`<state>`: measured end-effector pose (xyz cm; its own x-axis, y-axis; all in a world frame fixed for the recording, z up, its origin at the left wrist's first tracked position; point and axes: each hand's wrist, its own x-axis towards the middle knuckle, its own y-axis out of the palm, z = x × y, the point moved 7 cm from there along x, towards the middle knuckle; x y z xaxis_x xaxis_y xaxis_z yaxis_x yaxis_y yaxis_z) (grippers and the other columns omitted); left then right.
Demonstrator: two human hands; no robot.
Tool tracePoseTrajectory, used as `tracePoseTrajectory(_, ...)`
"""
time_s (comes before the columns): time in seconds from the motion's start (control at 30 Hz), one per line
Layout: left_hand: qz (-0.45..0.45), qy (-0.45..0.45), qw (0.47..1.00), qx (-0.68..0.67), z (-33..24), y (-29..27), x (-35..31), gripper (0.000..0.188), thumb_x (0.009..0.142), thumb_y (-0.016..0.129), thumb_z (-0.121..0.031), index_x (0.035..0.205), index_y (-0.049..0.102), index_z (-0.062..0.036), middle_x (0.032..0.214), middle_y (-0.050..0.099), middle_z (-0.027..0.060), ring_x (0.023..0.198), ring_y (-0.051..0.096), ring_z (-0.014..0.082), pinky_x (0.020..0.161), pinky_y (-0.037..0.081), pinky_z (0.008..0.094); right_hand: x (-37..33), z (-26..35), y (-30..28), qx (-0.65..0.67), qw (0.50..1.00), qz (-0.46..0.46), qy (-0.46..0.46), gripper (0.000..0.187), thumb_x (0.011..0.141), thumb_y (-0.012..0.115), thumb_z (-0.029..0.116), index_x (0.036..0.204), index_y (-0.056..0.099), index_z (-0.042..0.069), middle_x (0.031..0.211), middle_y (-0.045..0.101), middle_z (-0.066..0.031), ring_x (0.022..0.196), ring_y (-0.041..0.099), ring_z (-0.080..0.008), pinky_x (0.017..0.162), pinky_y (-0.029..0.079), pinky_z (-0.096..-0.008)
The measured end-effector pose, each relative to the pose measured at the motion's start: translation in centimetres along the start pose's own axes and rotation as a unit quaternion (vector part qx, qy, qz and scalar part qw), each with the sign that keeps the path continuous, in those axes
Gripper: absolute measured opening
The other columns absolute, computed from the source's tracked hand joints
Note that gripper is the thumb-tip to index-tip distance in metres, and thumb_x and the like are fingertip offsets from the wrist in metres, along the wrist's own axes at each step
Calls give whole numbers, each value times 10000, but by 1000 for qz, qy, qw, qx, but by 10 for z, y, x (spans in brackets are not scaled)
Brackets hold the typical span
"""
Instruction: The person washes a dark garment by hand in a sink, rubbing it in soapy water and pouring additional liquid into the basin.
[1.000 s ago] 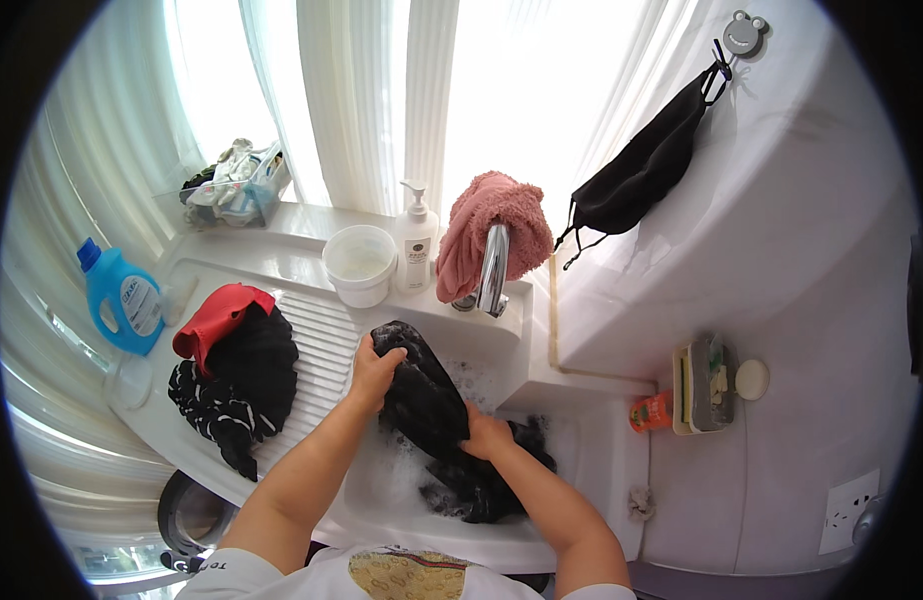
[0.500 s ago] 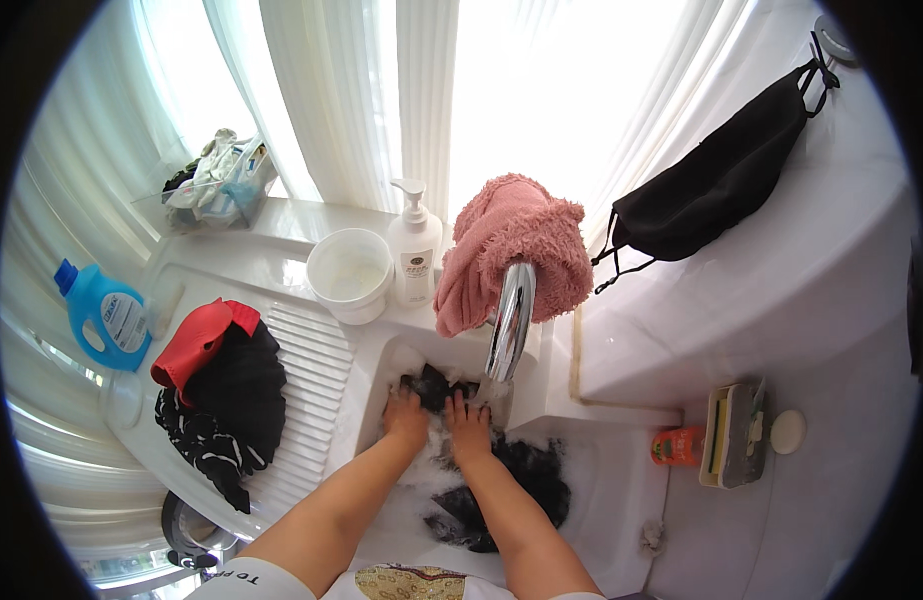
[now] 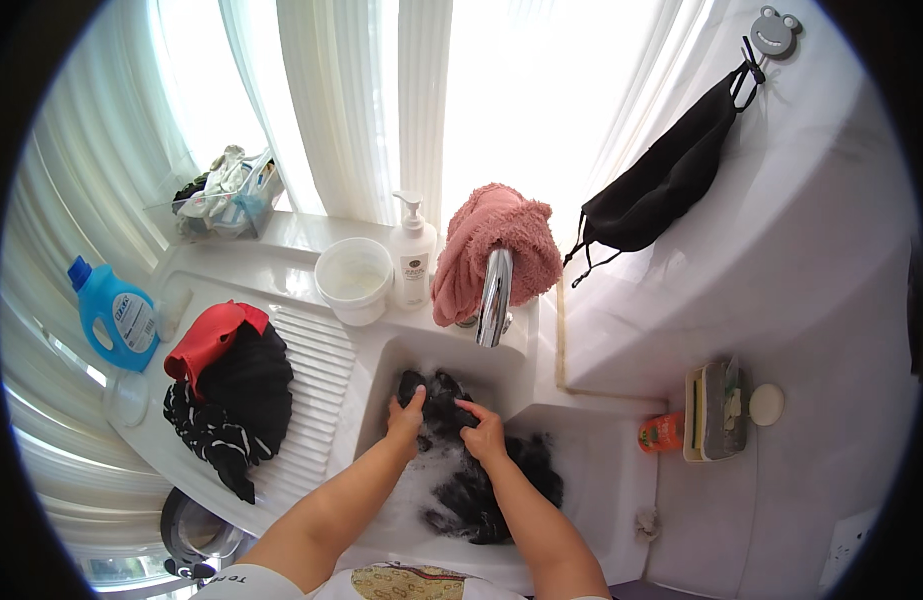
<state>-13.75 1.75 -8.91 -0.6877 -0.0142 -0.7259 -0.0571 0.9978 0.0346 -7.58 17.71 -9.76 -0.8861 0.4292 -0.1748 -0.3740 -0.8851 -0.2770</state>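
Note:
In the white sink (image 3: 613,480), wet black cloth (image 3: 441,402) lies bunched in soapy water near the back wall. My left hand (image 3: 408,418) grips its left side, thumb on top. My right hand (image 3: 483,432) is closed at its right edge, with the index finger reaching onto the fabric; part of its grip is hidden. More black cloth (image 3: 481,500) floats in suds beneath and beside my right forearm. Above the basin hangs a chrome faucet (image 3: 494,295) with a fluffy pink towel (image 3: 496,240) draped over its base.
On the ribbed washboard (image 3: 316,385) rest black clothes (image 3: 246,385) and a red piece (image 3: 209,340). A blue detergent bottle (image 3: 121,318), white tub (image 3: 354,280), pump bottle (image 3: 412,255) and bin of cloths (image 3: 226,200) stand around. On the right are a soap caddy (image 3: 714,410) and a hanging black mask (image 3: 661,190).
My fingers, spread flat on the black cloth before, have curled round it, and a bit more of it is lifted above the suds. The view has shifted slightly.

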Motion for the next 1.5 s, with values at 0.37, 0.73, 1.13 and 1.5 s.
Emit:
tracePoseTrajectory(0.37,162,-79,957,-225,20,-4,49,312,828,520,-107,1135,552,-61,1040,608,143,882,618,320,813,518,443,-23,86,-7,304,948,71,64,559,576,487,-107,1109,613,0,1002,629,-78,893,595,-148,784,469,-231)
tracePoseTrajectory(0.73,-3,341,803,490,27,23,56,567,822,601,-291,1323,422,-96,1206,474,249,1102,467,413,965,357,483,16,-29,28,-303,942,-113,89,502,844,593,379,1253,493,105,1064,553,-258,979,546,-426,818,464,-465)
tracePoseTrajectory(1.13,57,78,993,-66,14,12,70,445,711,533,4,1148,486,-66,1059,602,139,962,596,304,792,492,409,20,-7,13,-126,980,-134,-70,256,782,697,236,836,597,7,1187,532,-216,1032,553,-324,870,429,-395)
tracePoseTrajectory(1.5,274,-117,915,-272,35,10,21,310,808,538,-264,975,582,-6,951,633,174,872,632,303,790,527,450,-25,-8,14,296,921,-227,112,186,766,678,115,796,622,-60,718,617,-47,577,561,-134,536,472,-294)
